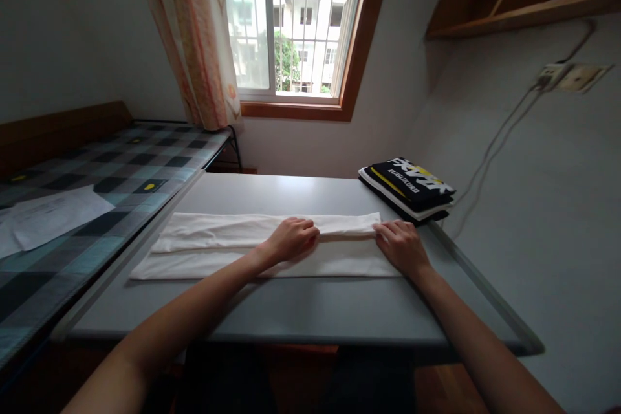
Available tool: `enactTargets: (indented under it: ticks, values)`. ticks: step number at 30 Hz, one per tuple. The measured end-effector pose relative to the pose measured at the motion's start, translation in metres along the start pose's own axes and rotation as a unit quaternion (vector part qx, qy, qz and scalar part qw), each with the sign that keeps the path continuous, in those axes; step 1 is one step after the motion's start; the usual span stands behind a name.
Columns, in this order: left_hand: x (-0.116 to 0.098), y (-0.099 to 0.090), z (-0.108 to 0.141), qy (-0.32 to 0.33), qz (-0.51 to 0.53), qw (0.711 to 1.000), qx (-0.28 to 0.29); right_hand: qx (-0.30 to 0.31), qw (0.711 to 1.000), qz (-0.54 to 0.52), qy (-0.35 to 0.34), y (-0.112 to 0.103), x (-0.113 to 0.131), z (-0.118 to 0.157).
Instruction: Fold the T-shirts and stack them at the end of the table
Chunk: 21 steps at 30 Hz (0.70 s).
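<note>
A long white folded garment [208,229] lies flat across the grey table [334,310], its upper layer folded back over a wider lower layer. The fingers of my left hand [294,238] are closed on the edge of the upper layer, near the middle of its length. At the right end, my right hand [402,244] pinches the corner of the same layer. Between the two hands the edge runs straight and is slightly raised. Just beyond my right hand sits a stack of folded clothes [410,187], with a black printed one on top.
To the left stands a bed with a checked mattress [160,162], and white papers [63,213] lie on it. A window [295,26] with a patterned curtain [194,32] is behind the table. Cables hang from a wall socket [553,76] below a wooden shelf [528,10] at right.
</note>
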<state>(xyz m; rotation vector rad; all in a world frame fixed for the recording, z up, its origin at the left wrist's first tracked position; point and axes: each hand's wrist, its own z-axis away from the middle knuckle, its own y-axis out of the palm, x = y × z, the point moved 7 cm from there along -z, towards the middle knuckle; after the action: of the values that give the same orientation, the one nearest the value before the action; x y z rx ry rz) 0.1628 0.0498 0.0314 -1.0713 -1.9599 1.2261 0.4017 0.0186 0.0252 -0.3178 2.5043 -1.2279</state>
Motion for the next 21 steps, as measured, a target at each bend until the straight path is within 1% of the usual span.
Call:
enactTargets:
  ticks: [4, 8, 13, 16, 18, 21]
  values:
    - [0.001, 0.002, 0.002, -0.015, 0.012, 1.000, -0.006, 0.006, 1.000, -0.003, 0.017, -0.005, 0.000, 0.001]
    - [-0.003, 0.008, 0.005, -0.029, 0.041, 0.999, -0.005, 0.029, 0.999, -0.008, 0.032, -0.001, -0.003, 0.004]
    - [-0.007, 0.011, 0.009, -0.044, 0.100, 0.994, 0.024, 0.083, 0.996, -0.019, 0.027, 0.009, -0.002, 0.009]
    - [-0.003, 0.012, 0.010, -0.059, 0.156, 0.985, 0.038, 0.098, 0.994, -0.033, 0.028, 0.008, -0.002, 0.007]
    - [0.005, 0.013, 0.009, -0.091, 0.171, 0.981, 0.029, 0.090, 0.994, -0.040, 0.046, 0.004, -0.005, 0.002]
    - [0.014, 0.013, 0.006, -0.123, 0.150, 0.981, -0.016, 0.052, 0.992, -0.046, 0.101, -0.001, -0.012, -0.015]
